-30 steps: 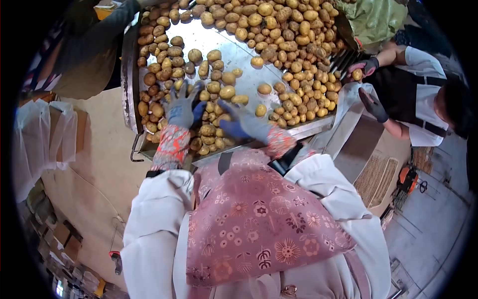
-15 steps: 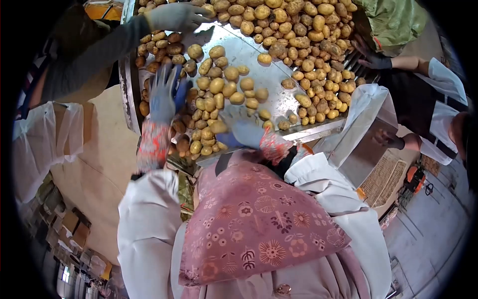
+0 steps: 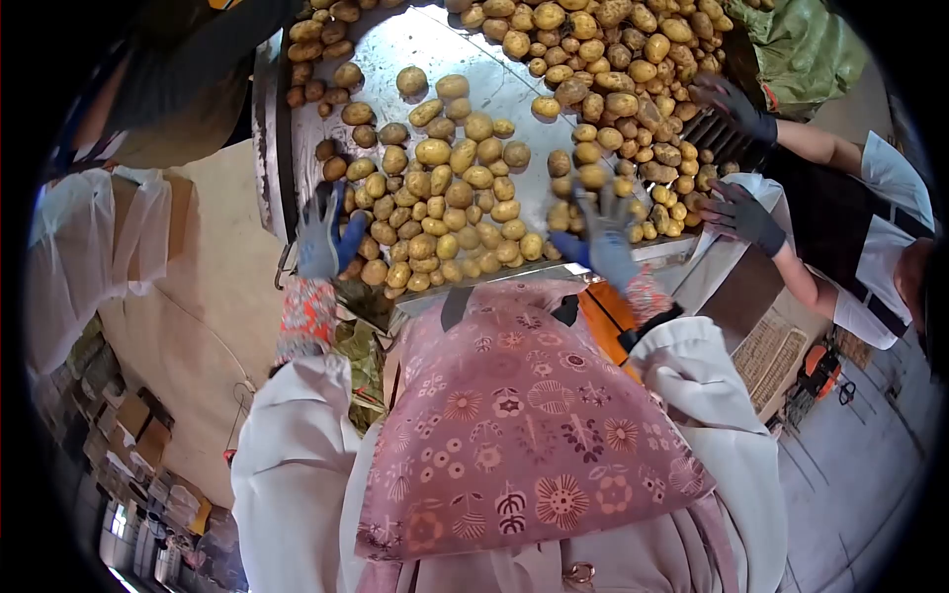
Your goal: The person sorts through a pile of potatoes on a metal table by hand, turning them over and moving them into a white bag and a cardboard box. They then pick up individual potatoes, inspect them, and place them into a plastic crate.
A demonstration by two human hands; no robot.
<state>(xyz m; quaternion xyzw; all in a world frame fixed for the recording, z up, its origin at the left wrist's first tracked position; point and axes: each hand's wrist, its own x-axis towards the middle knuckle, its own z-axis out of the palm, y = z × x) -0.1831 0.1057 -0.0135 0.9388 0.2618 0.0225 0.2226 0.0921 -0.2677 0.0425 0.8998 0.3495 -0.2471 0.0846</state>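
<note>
Potatoes [image 3: 435,193] lie spread over a metal sorting table [image 3: 390,47], thickest in front of me and at the back right. My left hand [image 3: 321,240], in a grey and blue glove, rests at the left edge of the near potatoes with its fingers stretched out. On the right, my right hand [image 3: 606,234], gloved the same way, reaches over potatoes by the table's front edge, fingers spread and slightly blurred. Neither hand holds a potato. Bare metal shows between the near group and the right-hand heap [image 3: 633,89].
At the right, a co-worker's dark-gloved hands [image 3: 746,215] are by the potatoes and a slatted section [image 3: 714,133]. A green sack [image 3: 806,49] stands at the back right. Another person's sleeve [image 3: 188,84] is at the upper left. A plastic-lined box [image 3: 99,227] stands left.
My right hand has moved right, from the near potatoes to the right-hand ones. My left hand has drawn back toward me. The near potatoes are spread wider, and the left co-worker's glove has left view.
</note>
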